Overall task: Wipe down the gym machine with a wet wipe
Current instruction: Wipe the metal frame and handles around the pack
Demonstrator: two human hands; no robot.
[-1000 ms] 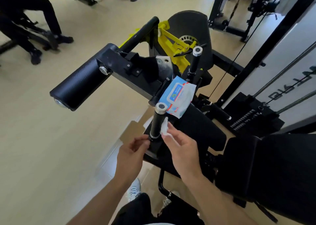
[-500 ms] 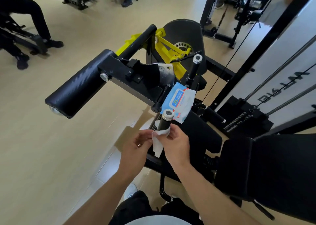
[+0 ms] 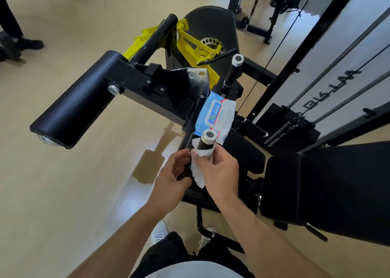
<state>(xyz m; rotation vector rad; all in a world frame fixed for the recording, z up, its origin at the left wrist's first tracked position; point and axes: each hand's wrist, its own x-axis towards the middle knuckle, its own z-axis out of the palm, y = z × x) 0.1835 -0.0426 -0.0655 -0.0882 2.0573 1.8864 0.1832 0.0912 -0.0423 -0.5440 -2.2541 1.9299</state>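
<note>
The black gym machine [image 3: 147, 91] stands in front of me, with a padded roller [image 3: 73, 106] at the left and yellow linkage behind. Its near upright handle [image 3: 205, 143] has a silver end cap. A white wet wipe [image 3: 198, 172] is wrapped round that handle just below the cap. My right hand [image 3: 221, 172] grips the wipe round the handle. My left hand [image 3: 171, 176] sits close on the left, its fingers curled by the wipe's edge. A blue and white wipe pack [image 3: 217, 115] lies on the machine's seat behind the handle.
A second upright handle [image 3: 234, 68] rises further back. The black seat pad [image 3: 329, 191] fills the right. A cable stack frame [image 3: 316, 66] with steel rods stands at the far right. Another person's legs and shoes [image 3: 25, 42] are at the upper left on the tan floor.
Both hands rose up the near handle with the wipe, from its base to just below the silver cap. My right hand closed round the handle with the wipe.
</note>
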